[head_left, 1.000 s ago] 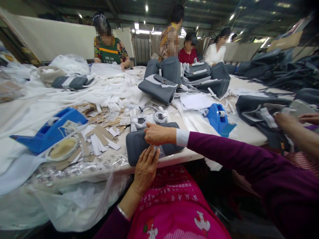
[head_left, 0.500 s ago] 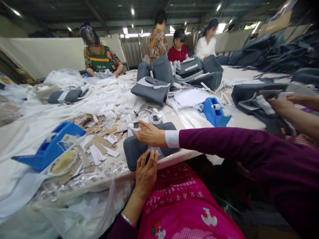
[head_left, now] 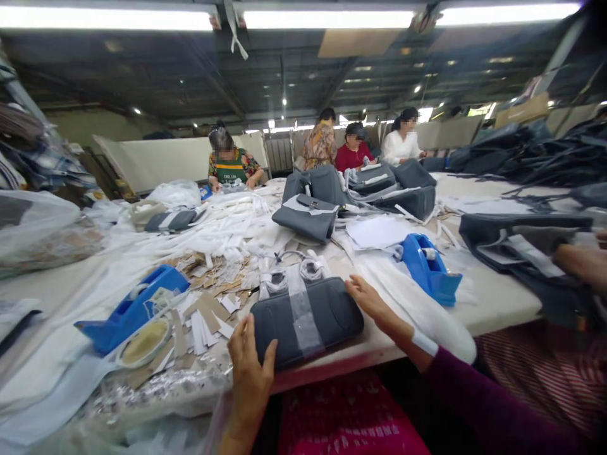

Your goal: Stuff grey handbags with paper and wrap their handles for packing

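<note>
A dark grey leather handbag (head_left: 327, 322) lies flat near the table's front edge, with a band of clear tape (head_left: 302, 319) across it. My left hand (head_left: 249, 373) grips its near left corner, fingers spread over the edge. My right hand (head_left: 370, 300) has its fingertips on the bag's right end. Just behind the bag sit white-wrapped bag fittings (head_left: 298, 272), nearest neither hand closely. The bag's underside is hidden.
Blue tape dispensers (head_left: 133, 309) (head_left: 429, 268) stand on either side, among paper scraps and white strips. Another person's hand (head_left: 578, 265) works on a dark bag (head_left: 516, 246) at right. More grey bags (head_left: 303, 218) and several co-workers fill the far side.
The view has tilted up. My right hand has moved from above the bag to its right end, and the bag now lies lengthwise between my hands with its tape showing.
</note>
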Action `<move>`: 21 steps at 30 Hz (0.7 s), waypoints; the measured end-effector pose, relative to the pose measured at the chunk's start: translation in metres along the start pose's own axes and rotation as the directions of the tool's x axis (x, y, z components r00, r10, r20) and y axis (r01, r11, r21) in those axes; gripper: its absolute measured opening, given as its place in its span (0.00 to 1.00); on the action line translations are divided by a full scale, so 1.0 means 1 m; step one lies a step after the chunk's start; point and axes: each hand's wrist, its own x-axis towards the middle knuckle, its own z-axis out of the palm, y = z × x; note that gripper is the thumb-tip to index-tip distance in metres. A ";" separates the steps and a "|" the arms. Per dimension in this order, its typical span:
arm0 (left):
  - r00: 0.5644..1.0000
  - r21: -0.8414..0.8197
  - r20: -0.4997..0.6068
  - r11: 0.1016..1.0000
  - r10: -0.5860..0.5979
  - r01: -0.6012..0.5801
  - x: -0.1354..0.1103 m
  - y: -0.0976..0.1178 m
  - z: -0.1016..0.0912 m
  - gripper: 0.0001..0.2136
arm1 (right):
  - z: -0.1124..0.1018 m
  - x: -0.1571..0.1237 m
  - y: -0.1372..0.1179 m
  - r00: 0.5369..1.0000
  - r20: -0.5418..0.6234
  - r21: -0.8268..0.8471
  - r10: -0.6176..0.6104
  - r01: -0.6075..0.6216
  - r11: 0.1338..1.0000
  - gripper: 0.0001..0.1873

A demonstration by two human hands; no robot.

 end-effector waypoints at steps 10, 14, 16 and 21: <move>0.938 -0.218 0.178 0.917 -0.298 0.333 0.015 -0.020 0.008 0.31 | 0.016 -0.038 -0.003 0.985 0.162 0.228 -0.053 0.015 0.974 0.30; 0.923 -0.169 0.214 0.918 -0.320 0.357 -0.005 -0.027 -0.009 0.31 | 0.015 -0.058 0.002 0.990 0.136 0.211 -0.029 -0.001 0.978 0.29; 0.932 -0.093 0.213 0.943 -0.294 0.319 -0.008 -0.029 -0.018 0.30 | 0.013 -0.068 0.003 0.990 0.136 0.218 -0.026 -0.004 0.976 0.28; 0.988 0.147 0.148 0.987 0.047 -0.069 0.045 0.016 -0.016 0.27 | 0.009 -0.071 -0.006 0.987 0.155 0.317 0.046 -0.094 0.944 0.31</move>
